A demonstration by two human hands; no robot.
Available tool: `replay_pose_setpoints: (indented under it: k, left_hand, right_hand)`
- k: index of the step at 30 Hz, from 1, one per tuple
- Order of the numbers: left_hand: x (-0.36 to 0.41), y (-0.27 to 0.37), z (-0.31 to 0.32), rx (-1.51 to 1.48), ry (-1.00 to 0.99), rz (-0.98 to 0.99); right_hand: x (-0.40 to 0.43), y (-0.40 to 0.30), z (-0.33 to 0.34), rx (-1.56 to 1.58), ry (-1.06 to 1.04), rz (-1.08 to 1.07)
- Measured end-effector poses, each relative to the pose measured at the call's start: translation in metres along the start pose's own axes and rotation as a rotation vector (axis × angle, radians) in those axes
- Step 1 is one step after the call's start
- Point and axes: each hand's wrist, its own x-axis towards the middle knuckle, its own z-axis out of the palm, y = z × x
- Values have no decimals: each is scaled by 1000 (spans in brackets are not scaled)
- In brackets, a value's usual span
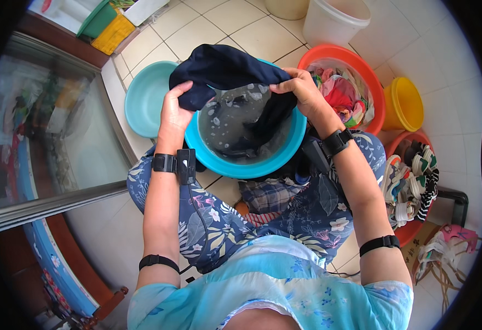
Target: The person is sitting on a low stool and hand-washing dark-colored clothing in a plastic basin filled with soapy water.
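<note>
A dark navy garment point(228, 66) is stretched between my two hands above a blue plastic basin point(241, 171). My left hand point(176, 105) grips its left end near the basin's rim. At the other end, my right hand point(296, 86) pinches the cloth between thumb and fingers. From the right hand, dark fabric point(272, 115) hangs down into the basin. Greyish, sudsy water point(228, 123) fills the basin, with patches of foam on top. More dark cloth lies partly under the water, its shape hard to make out.
An aqua basin point(146, 103) stands at left, beside a glass sliding door point(59, 123). Rightward are a red basin point(303, 60) of colourful clothes, a yellow bucket point(404, 105) and a red tub of shoes point(410, 181). A white bucket point(331, 24) stands behind. Plaid cloth point(270, 194) lies between my legs.
</note>
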Motion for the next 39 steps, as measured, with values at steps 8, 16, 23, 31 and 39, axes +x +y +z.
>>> replay_pose_setpoints:
  k: [8, 16, 23, 31, 39]
  left_hand:
    - [-7, 0, 21, -44, 48, 67]
    - [-9, -28, 46, 23, -196, -90]
    - [10, -39, 32, 119, -197, -6]
    - [25, -84, 49, -144, 147, -63]
    - [42, -93, 18, -241, 126, -83]
  right_hand:
    - [-7, -13, 47, -71, -104, -125]
    - [12, -16, 62, -5, -110, -239]
    - [-6, -2, 102, -690, -92, -571]
    - [47, 9, 105, -914, 550, -335]
    - [39, 20, 115, -978, 526, -352]
